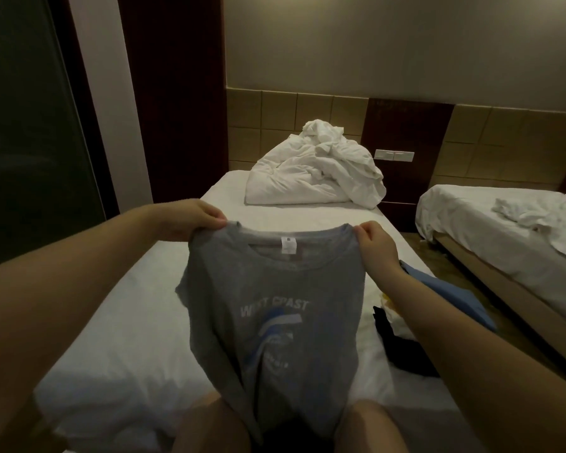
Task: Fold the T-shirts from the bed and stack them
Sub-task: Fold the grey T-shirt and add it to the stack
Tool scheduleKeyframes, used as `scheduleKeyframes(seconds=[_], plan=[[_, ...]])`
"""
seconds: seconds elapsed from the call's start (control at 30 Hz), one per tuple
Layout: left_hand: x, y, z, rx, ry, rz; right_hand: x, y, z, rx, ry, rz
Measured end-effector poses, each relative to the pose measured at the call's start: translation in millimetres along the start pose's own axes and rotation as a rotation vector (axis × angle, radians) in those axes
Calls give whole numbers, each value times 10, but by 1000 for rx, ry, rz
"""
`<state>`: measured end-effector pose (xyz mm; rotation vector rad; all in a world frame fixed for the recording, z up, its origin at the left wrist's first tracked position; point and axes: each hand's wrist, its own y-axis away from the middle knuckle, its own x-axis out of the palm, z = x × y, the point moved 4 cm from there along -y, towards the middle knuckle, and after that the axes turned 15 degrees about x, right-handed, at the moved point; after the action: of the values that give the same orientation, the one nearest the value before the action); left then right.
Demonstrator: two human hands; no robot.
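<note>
A grey T-shirt (275, 308) with white "WEST COAST" print and a blue-and-white graphic hangs in the air over the bed (138, 338). My left hand (193, 220) pinches its left shoulder and my right hand (373, 243) pinches its right shoulder, so the collar and its white label face me. The hem drops down between my knees. To the right on the bed lie a blue garment (451, 295), a black garment (402, 348) and something white and yellow, partly hidden by my right forearm.
A heap of crumpled white bedding (317, 171) sits at the head of the bed. A second bed (504, 230) with white sheets stands to the right, across a narrow strip of floor. A dark door and curtain are at the left.
</note>
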<state>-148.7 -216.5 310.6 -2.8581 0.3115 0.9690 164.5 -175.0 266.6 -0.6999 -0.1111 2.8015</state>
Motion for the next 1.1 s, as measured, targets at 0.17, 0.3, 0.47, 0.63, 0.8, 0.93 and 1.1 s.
scheduleKeyframes(seconds=[0.17,0.3,0.47,0.63,0.8,0.93,1.1], plan=[[10,133,-31,-62,77,85,-63,-13,109,-67,63,-19],[-125,140,-163,49,157,-73,-230,18,386,-201,-48,-146],[-140,242,-79,149,83,-206,-201,16,465,-255,183,-35],[-152,267,-251,308,515,-512,-447,58,734,-285,-76,-116],[-115,225,-320,211,459,-606,-555,-2,728,-306,84,-103],[-141,306,-393,216,153,-308,-672,7,678,-176,179,207],[-185,366,-356,162,41,-83,-748,60,624,-36,316,450]])
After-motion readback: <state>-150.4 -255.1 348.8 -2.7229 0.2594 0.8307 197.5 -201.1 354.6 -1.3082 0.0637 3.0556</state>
